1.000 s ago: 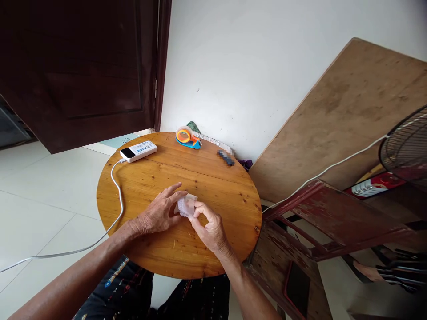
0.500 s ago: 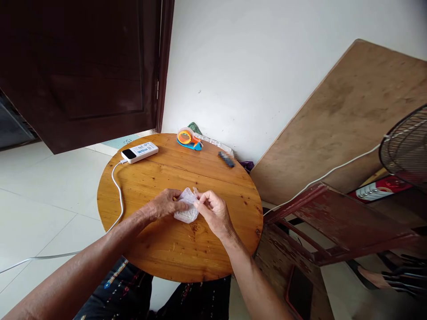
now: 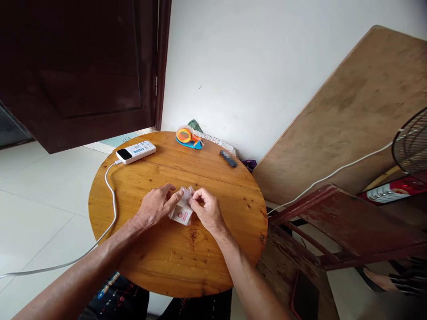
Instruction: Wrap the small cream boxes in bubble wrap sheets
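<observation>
A small packet in clear, crinkled plastic wrap lies over the middle of the round wooden table. Reddish print shows through its near part. My left hand holds it from the left, its thumb reaching across the top edge and its other fingers bent behind. From the right, my right hand pinches the wrap's upper right edge between thumb and forefinger. The fingertips cover part of the wrap, and what lies inside is not clear.
At the back are an orange and blue tape dispenser and a blurred dark object. A white power bank with a white cable sits at left. To the right stand a reddish wooden chair and a fan.
The packet has turned or been uncovered so that its red print now shows. My left thumb has shifted up to its top edge. The view has moved slightly.
</observation>
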Action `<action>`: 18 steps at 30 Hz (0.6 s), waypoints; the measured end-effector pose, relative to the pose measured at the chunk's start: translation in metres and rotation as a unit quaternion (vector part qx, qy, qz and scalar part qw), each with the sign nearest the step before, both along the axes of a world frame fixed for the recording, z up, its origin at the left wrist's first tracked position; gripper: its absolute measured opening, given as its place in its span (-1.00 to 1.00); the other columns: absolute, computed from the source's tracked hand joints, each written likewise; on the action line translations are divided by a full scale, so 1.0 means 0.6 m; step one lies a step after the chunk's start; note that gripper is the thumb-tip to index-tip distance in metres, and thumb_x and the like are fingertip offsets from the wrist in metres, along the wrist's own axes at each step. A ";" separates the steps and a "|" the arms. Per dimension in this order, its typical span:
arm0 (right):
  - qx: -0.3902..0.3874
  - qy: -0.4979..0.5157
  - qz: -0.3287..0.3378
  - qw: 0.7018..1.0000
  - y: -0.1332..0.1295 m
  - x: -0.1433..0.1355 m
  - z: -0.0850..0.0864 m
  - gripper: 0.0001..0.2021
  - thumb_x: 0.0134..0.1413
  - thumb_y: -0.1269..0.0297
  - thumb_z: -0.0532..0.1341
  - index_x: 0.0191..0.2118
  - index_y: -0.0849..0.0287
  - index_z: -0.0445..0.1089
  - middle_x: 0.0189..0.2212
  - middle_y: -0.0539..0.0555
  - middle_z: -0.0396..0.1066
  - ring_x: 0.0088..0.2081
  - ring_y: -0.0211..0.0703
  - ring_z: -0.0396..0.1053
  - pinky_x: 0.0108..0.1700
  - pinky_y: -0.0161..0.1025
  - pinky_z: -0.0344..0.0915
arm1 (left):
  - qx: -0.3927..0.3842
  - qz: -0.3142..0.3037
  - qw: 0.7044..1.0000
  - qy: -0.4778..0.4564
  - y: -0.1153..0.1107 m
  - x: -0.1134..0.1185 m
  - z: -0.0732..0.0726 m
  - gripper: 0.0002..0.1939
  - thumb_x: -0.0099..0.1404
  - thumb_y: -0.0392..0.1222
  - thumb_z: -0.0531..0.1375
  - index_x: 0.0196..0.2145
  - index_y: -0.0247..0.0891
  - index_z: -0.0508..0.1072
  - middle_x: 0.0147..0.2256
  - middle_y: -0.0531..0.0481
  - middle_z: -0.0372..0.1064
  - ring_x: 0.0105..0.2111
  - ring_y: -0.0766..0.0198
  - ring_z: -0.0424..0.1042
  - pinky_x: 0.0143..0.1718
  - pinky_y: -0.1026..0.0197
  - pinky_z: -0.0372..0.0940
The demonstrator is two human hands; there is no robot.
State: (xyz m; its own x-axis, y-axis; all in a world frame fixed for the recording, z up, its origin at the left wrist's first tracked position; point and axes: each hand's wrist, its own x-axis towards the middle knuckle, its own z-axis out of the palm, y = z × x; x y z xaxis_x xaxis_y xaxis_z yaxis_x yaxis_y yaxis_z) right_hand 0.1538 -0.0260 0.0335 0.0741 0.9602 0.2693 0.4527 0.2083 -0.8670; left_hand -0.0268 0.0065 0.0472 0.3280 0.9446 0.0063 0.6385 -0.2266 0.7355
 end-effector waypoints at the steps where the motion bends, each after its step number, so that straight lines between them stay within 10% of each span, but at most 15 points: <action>1: -0.001 0.003 -0.002 1.000 0.005 0.001 -0.002 -0.88 -0.05 0.29 0.22 -0.50 0.11 0.25 -0.54 -0.08 0.34 -0.51 -0.28 0.26 -0.41 -0.33 0.19 | 0.009 -0.003 0.999 -0.037 -0.003 -0.005 -0.002 -0.51 0.29 0.17 0.02 -0.11 -0.28 0.44 -0.26 -0.14 0.49 -0.27 0.09 0.46 -0.24 0.12 0.29; 18: -0.098 0.239 0.027 0.966 0.034 0.008 -0.023 -0.81 -0.13 0.27 0.33 -0.49 0.10 0.27 -0.37 0.00 0.51 -0.29 -0.14 0.46 -0.23 -0.25 0.35 | -0.114 -0.082 0.947 -0.289 0.000 0.016 -0.052 -0.22 0.17 -0.13 0.25 0.30 -0.25 0.08 0.11 -0.17 0.32 -0.08 0.16 0.41 -0.02 0.09 0.32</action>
State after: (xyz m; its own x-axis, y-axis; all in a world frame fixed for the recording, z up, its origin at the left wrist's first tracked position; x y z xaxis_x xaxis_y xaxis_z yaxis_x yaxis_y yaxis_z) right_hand 0.1587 -0.0055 0.0197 0.0941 0.9951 0.0295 -0.0163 0.0312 -0.9994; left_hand -0.0169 0.0065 0.0162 0.4749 0.8795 0.0307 0.0851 -0.0806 0.9931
